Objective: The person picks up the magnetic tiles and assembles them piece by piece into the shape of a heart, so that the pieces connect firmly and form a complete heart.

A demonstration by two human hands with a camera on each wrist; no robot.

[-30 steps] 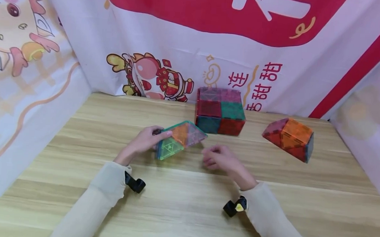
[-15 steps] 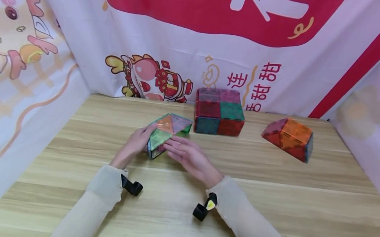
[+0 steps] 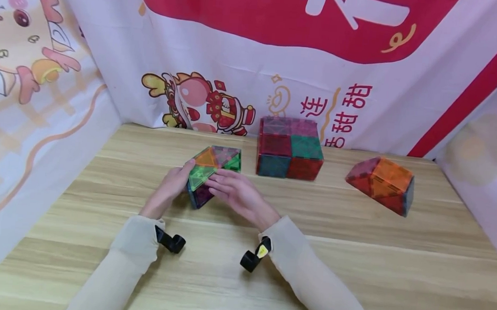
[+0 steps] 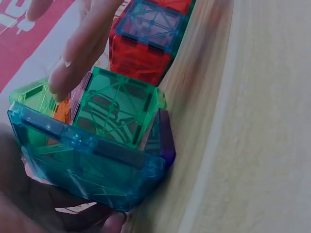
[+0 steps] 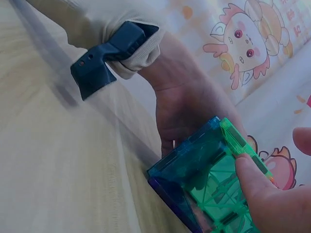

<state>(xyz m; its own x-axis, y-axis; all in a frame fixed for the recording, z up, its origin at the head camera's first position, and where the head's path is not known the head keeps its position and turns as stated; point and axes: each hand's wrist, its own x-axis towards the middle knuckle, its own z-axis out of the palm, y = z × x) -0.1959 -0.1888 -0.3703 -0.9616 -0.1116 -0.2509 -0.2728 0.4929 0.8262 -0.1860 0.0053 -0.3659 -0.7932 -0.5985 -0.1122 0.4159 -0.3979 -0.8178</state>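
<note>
A small block of translucent magnetic tiles (image 3: 203, 177), with green, orange and lilac tiles on top, stands on the left of the table. My left hand (image 3: 167, 188) grips its left side, thumb on the top edge and fingers behind it. In the left wrist view, those fingers lie along a blue tile (image 4: 87, 162); a green square tile (image 4: 114, 104) stands beyond it. My right hand (image 3: 241, 196) touches the top near the green tile with extended fingers. The right wrist view shows one right-hand finger (image 5: 255, 182) on the light green tile's edge (image 5: 238, 138).
A box of red, green and blue magnetic tiles (image 3: 291, 150) stands right of the held block, near the back cloth (image 3: 220, 46). Farther right is an orange and red tile shape (image 3: 382, 184) with sloping sides. All sit on the wooden table (image 3: 233, 276).
The tile block has moved left and been turned from a tilted position to stand lower on the table. My right hand has come in from the right and now touches its top.
</note>
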